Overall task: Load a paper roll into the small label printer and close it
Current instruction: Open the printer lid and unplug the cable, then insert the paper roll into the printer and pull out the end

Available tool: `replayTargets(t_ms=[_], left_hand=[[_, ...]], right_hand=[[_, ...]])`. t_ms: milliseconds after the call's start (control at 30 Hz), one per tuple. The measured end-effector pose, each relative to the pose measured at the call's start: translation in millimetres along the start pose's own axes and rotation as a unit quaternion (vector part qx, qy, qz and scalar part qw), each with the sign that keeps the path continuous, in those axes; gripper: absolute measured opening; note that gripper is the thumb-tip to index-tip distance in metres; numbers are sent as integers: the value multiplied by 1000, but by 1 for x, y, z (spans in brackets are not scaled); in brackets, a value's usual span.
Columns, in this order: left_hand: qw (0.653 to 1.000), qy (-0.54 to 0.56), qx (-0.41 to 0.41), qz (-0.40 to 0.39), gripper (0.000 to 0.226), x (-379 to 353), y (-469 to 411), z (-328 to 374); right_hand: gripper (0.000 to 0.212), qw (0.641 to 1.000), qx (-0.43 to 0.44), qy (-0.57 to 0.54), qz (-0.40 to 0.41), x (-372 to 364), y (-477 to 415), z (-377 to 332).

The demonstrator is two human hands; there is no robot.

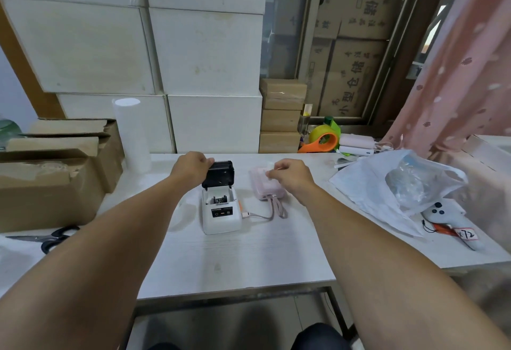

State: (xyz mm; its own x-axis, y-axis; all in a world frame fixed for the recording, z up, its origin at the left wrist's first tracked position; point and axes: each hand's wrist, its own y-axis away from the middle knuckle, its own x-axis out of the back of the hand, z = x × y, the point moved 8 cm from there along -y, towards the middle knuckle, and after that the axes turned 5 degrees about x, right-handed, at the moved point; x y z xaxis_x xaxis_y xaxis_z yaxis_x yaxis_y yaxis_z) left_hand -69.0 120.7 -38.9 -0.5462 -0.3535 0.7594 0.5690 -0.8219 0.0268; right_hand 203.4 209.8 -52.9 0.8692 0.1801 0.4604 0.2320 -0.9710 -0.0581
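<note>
Left hand on open printer lid
</note>
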Motion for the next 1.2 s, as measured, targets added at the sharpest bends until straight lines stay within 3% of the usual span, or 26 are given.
replayTargets(t_ms=[267, 533, 733, 933, 1100, 1200], left_hand=[[999, 29, -15, 17, 40, -3, 1, -6], [999, 41, -28, 20, 42, -2, 1, -8], [999, 32, -30, 16, 43, -1, 3, -8], [998, -17, -51, 22, 46, 6, 11, -8], [988, -142, -43, 30, 39, 29, 15, -26], [971, -236, -19, -24, 42, 34, 21, -47]], right_hand=[[17, 968, -45, 234, 72, 32, -1, 40], [18, 930, -38, 360, 59, 29, 3, 59], [21, 928, -58, 365, 36, 27, 5, 59], [43, 921, -79, 381, 16, 31, 4, 48], [60, 928, -8, 362, 88, 40, 3, 13], [60, 928, 43, 348, 125, 39, 6, -15]])
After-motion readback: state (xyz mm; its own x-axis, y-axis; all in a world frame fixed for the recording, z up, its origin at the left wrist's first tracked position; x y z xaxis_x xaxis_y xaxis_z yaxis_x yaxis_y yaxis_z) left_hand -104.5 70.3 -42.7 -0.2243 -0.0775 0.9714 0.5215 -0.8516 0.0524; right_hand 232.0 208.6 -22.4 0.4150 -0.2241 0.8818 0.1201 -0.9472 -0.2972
